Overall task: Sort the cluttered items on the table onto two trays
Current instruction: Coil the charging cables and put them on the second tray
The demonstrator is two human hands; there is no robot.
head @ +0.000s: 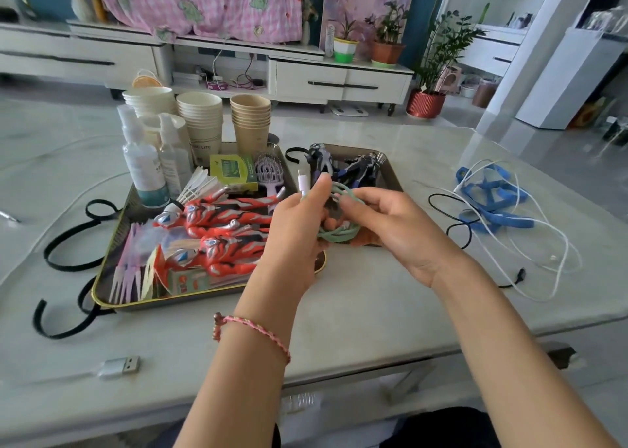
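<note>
Both hands hold a coiled pale green cable (339, 234) above the gap between two metal trays. My left hand (295, 230) grips the coil and its white plug end, which sticks up by the thumb. My right hand (390, 223) pinches a loop of the same cable. The left tray (102, 277) carries red toy figures (224, 230), spray bottles (142, 168), a green box (232, 172), a purple hairbrush (270, 175) and forks. The right tray (390, 172) holds dark blue toy figures (356, 168).
Stacks of paper cups (204, 121) stand behind the left tray. Black straps (68, 243) lie left of it, and a USB plug (120, 367) sits near the front edge. Blue straps (489, 196), a white cable (557, 243) and a black cable (458, 223) lie at the right.
</note>
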